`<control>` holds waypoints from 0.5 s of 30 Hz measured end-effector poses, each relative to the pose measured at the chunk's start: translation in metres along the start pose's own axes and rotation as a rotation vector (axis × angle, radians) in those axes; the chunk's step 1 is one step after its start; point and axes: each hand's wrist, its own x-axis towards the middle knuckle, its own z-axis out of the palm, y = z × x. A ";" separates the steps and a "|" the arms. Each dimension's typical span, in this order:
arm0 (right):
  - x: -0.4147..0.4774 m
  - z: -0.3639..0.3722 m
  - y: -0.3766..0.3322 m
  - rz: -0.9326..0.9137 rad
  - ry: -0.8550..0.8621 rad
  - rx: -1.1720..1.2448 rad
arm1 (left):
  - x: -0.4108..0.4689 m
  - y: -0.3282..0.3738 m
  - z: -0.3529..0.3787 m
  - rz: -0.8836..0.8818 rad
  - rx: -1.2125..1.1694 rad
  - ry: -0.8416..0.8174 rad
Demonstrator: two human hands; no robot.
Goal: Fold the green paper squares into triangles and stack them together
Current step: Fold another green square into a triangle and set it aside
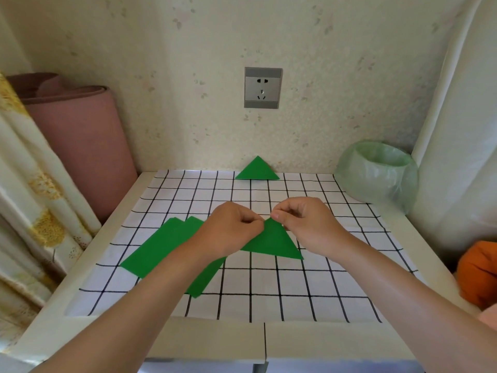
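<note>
A green paper folded into a triangle (274, 242) lies in the middle of the checked mat. My left hand (231, 227) and my right hand (301, 219) both pinch its top corner, fingers curled. To the left, partly under my left forearm, lie flat green paper squares (161, 246), overlapping each other. A finished green triangle (257, 169) rests at the far edge of the mat, leaning against the wall.
The white table (204, 337) carries a black-grid mat (269, 286). A bin lined with a pale green bag (376, 173) stands at the back right. A pink roll (80, 135) and a curtain (32, 184) lie to the left, an orange object (478, 270) at the right.
</note>
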 end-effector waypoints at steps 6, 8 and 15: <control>0.006 -0.017 0.005 0.040 0.128 0.029 | 0.000 -0.005 -0.016 -0.081 -0.116 -0.082; 0.009 -0.022 0.008 0.048 0.159 0.025 | 0.000 -0.011 -0.025 -0.102 -0.057 -0.103; 0.014 -0.022 0.011 0.048 0.144 0.020 | 0.003 -0.020 -0.033 0.043 0.210 0.140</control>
